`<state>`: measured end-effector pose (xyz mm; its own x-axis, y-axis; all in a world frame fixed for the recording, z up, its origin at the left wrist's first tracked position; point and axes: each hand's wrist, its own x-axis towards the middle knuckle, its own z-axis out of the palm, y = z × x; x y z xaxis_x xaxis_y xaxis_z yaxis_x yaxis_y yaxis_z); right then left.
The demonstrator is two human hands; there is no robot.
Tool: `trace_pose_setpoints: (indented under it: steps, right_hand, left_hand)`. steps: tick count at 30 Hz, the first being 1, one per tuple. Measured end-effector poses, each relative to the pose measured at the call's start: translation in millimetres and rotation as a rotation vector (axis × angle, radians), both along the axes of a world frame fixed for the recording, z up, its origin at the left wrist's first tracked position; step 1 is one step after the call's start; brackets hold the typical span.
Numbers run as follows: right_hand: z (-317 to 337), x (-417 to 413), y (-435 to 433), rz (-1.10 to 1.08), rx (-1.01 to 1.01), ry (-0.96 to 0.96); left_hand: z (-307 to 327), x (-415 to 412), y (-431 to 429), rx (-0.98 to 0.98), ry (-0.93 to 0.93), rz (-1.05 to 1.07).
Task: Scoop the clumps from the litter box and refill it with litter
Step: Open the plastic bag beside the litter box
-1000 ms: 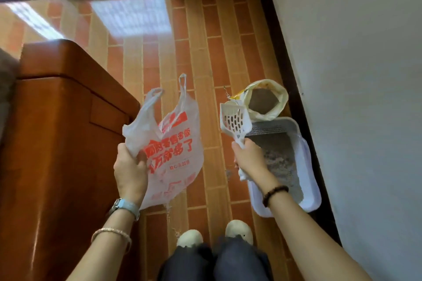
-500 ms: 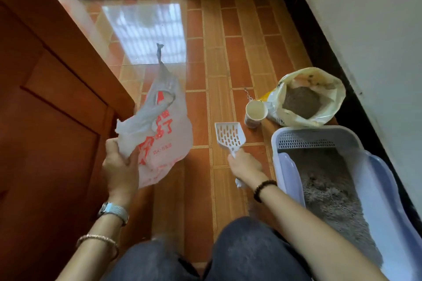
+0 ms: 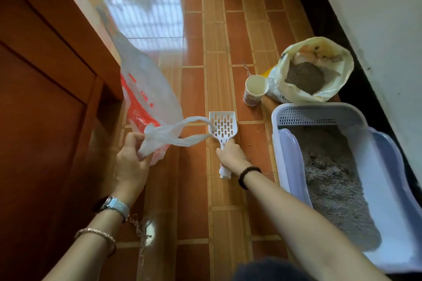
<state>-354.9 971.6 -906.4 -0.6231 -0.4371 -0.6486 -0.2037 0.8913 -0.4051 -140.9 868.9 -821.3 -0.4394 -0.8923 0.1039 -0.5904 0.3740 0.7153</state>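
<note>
Crouched low over an orange tiled floor (image 3: 196, 178), looking straight down. Gripping the bunched neck of a white plastic bag (image 3: 146, 89) with red print in the left hand (image 3: 132, 162), fingers curled tight round it, with one loop handle flopping out to the right and crossing in front of the scoop head from this angle. Holding the rest of the bag up and tilted away toward the top left, next to a brown wooden cabinet (image 3: 45, 98). Got the right hand (image 3: 231, 155) wrapped round the handle of the white slotted scoop (image 3: 223, 124), fingers closed on it, scoop head pointing away and sitting low over the tiles, can't tell if actually touching them. Can see the lilac litter box (image 3: 283, 159) just right of the scoop, lying along a white wall (image 3: 376, 18), with grey litter (image 3: 331, 178) spread along its bottom and a grated step at the far end. Just past the box, spotting an open yellowish litter bag (image 3: 340, 68) with grey-brown litter inside, plus a paper cup (image 3: 254, 90) standing upright right beside it on the left. Also noticing a few loose grains (image 3: 252, 156) on the tiles between scoop and box. Wearing a watch (image 3: 114, 205) and a thin bracelet (image 3: 96, 234) on the left wrist, dark bead bracelet (image 3: 249, 175) on the right
</note>
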Motion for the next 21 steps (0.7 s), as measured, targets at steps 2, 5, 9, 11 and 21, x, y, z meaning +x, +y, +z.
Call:
trace_pose_setpoints:
  steps: [2,5,9,11,21]
  right_hand:
    - [1.6,0.3,5.6,-0.009,-0.046,-0.02]
    - [5.1,-1.0,12.1,-0.001,-0.1,-0.01]
    - [18.5,-5.3,18.3,-0.018,-0.162,-0.002]
    - [35.3,-8.8,19.6,0.002,-0.187,0.061]
    - [126.9,20.2,0.2,0.351,-0.712,0.089]
  left_hand:
    - [-2.8,-1.2,4.4,0.014,-0.004,-0.025]
    - [-7.6,-3.3,9.4,0.0,-0.005,-0.078]
    - [-7.1,-3.9,13.2,-0.02,-0.026,-0.101]
    - [-4.8,-2.5,15.4,-0.022,-0.048,-0.072]
    - [4.7,18.9,52.7,0.064,-0.009,-0.106]
